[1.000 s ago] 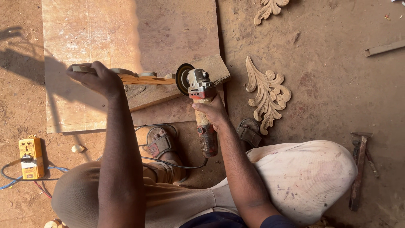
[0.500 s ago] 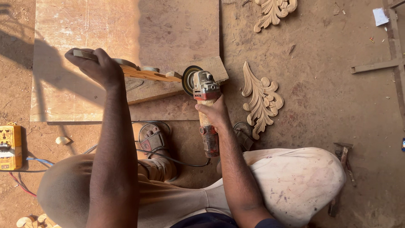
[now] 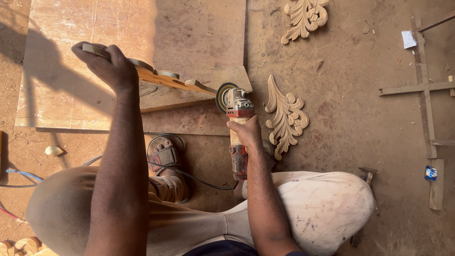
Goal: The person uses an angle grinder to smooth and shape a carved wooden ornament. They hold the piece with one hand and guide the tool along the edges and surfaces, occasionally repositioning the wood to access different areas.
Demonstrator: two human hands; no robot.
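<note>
Dirt floor (image 3: 360, 118), reddish-brown, dusty, strewn with wood chips. Large flat wooden board (image 3: 95, 38) lying on floor upper left, half in bright sun, half in shade. Hard shadows across board and floor; strong daylight from left. Carved leaf ornament (image 3: 286, 116) on floor mid-frame; second carved ornament (image 3: 304, 16) at top edge. Nailed wooden slats (image 3: 424, 87) at right. Black cable (image 3: 189, 176) across floor.

Your view drifts left, yellow socket box gone from frame, wooden cross frame (image 3: 423, 87) now showing at right.
</note>
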